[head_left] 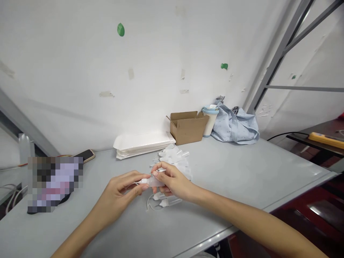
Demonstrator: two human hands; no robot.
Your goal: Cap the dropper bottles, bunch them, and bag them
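Between my hands, above the grey table, is a small translucent squeeze bottle (pixel 152 182) with a white cap, lying on its side. My left hand (pixel 125 186) pinches the cap end between thumb and fingers. The fingers of my right hand (pixel 169 179) are closed around the bottle's body and hide its far end. Just below my hands two similar bottles (pixel 170 202) with thin tubes at their tips lie on the table. Behind my right hand spreads a pile of white and translucent bottles (pixel 174 154), partly covered by the hand.
A stack of white padded envelopes (pixel 143 144) lies against the wall, beside an open cardboard box (pixel 188 129). Farther right stand a cup with a blue lid (pixel 210 120) and a light blue cloth bag (pixel 235 125). A phone (pixel 87 156) and a blurred-out item (pixel 55 184) lie left.
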